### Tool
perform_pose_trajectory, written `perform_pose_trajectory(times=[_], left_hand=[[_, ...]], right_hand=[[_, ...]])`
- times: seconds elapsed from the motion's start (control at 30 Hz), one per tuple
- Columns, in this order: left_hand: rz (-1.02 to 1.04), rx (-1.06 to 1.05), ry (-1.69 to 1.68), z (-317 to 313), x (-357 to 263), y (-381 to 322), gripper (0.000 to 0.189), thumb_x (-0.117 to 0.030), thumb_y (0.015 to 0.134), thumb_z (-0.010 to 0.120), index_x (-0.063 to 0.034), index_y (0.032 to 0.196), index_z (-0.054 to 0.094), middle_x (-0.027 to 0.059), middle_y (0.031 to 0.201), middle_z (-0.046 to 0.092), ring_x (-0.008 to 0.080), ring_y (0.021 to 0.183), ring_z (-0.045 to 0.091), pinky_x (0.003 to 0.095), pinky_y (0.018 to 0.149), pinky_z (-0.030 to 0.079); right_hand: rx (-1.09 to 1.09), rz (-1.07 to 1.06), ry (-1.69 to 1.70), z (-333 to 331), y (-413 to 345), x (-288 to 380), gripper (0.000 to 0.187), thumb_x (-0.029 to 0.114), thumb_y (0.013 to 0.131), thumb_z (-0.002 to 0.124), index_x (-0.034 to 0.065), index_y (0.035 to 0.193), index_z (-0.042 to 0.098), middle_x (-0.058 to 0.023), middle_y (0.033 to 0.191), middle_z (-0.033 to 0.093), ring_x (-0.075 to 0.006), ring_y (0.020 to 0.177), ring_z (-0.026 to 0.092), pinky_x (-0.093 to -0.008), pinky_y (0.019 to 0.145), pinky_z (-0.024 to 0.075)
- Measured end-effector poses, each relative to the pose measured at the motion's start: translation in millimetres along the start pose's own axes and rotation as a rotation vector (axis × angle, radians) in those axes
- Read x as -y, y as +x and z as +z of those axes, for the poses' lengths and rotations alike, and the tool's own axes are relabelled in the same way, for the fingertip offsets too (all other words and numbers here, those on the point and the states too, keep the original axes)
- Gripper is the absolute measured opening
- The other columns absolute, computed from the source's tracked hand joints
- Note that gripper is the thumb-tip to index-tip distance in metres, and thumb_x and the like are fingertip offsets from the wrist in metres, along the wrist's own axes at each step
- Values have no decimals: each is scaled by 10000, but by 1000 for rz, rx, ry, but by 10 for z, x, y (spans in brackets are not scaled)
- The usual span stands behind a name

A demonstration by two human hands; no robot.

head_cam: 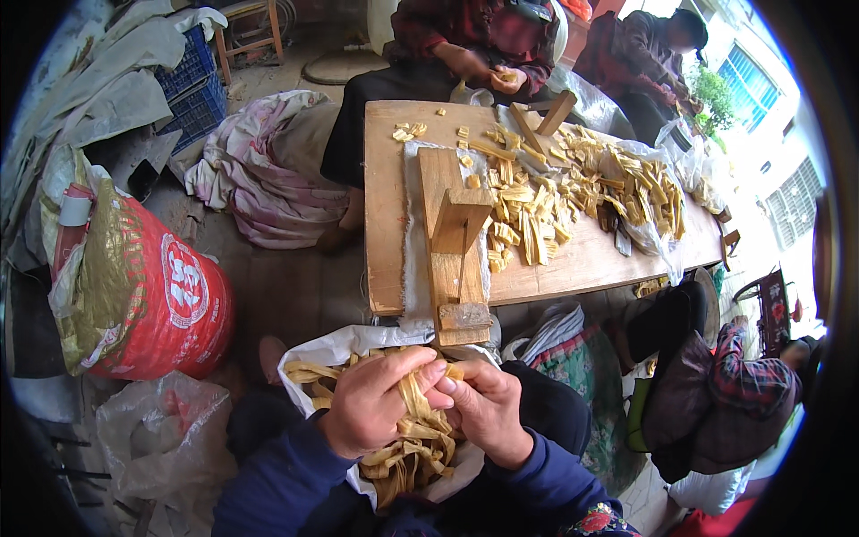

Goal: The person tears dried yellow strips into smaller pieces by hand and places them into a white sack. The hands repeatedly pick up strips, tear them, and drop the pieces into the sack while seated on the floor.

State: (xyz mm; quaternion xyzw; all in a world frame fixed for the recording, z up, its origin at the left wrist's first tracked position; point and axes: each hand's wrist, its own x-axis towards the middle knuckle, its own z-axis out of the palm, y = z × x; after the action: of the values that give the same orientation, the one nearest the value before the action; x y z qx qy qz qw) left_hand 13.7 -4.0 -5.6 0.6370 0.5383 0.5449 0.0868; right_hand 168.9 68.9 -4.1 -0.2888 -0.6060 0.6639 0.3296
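My left hand and my right hand meet at the fingertips above a white sack in my lap. Both pinch a flat, yellowish-tan strip that looks like dried plant material. Its upper end is partly hidden by my fingers, and its lower part hangs from my left hand toward the sack. Many similar loose, curled strips fill the sack. Just beyond my hands, a wooden stand with upright blocks and a thin metal piece reaches over the edge of the wooden table.
Folded strip bundles and small cut pieces lie on the table. A second wooden stand is farther back. To the left are a red printed sack and a clear plastic bag. Several other people sit around the table.
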Motion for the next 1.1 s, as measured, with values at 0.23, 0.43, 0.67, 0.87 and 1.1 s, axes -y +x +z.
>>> perform_pose_trajectory(times=[0.23, 0.43, 0.67, 0.87, 1.1], left_hand=[[-150, 283, 17, -55, 125, -21, 327, -34, 760, 662, -15, 1086, 675, 110, 1230, 632, 273, 949, 689, 332, 742, 573], [-101, 348, 225, -37, 64, -49, 190, -30, 733, 692, 17, 916, 666, 102, 1134, 668, 248, 815, 700, 316, 680, 569], [-31, 102, -180, -64, 72, 9, 72, -25, 801, 697, 28, 822, 652, 112, 986, 676, 213, 720, 676, 294, 604, 534], [-436, -101, -864, -296, -11, 3, 126, -78, 915, 659, 42, 878, 657, 124, 987, 666, 64, 589, 572, 190, 510, 462], [-760, 133, -841, -283, 42, 2, 231, -142, 884, 719, 26, 1024, 642, 92, 858, 676, 57, 534, 528, 195, 473, 414]], right_hand=[[223, -404, -589, -121, 93, -57, 184, 123, 914, 655, -37, 1003, 634, -154, 765, 654, -277, 642, 665, -332, 556, 511], [180, -338, -919, -31, 46, -127, 269, 280, 896, 634, 11, 909, 637, -127, 639, 614, -288, 567, 635, -383, 514, 495], [248, -8, -244, -11, -7, -112, 471, 268, 1050, 427, 35, 646, 495, -66, 567, 497, -113, 523, 438, -300, 503, 397], [407, 235, 290, -155, -169, -234, 513, 394, 1040, 437, 77, 638, 438, 22, 604, 426, -76, 556, 335, -253, 512, 285], [323, 359, 317, -119, -61, -256, 460, 389, 1034, 463, 76, 698, 493, 33, 653, 456, -58, 607, 368, -227, 555, 304]])
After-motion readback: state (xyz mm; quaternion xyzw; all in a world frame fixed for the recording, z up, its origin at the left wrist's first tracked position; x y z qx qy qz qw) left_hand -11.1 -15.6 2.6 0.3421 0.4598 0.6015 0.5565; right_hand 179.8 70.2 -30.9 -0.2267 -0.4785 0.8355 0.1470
